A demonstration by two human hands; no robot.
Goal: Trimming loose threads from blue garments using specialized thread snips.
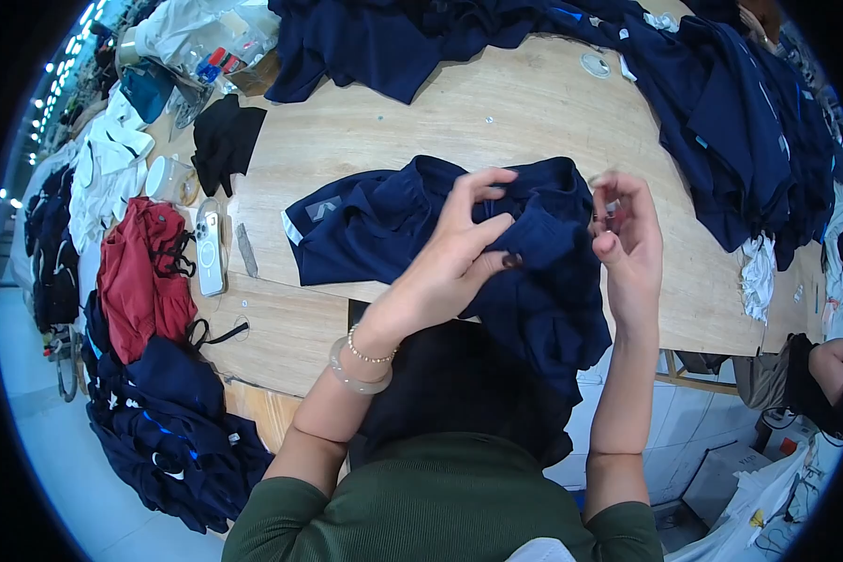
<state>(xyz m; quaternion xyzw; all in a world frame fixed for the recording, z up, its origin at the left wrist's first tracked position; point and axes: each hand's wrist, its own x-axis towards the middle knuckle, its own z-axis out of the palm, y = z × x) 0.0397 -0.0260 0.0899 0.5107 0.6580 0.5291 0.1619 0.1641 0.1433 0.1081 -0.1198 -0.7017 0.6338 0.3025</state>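
Pinching navy garment (534,272) at table edge (702,323), left hand (459,248) grip closed on fabric, right hand (628,234) grip half-curled beside it.

left hand (459,244): fingers curled, pinching, bracelets at wrist | right hand (628,239): raised, fingers bent inward, pinching | forearms: bare, rising from lower edge

Bright, even overhead light; ceiling lamps (64,58) row visible upper left. Shadows soft. Mild sheen on table (496,103). Strong fisheye bend, black vignette at rim. Centre sharp, edges softer.
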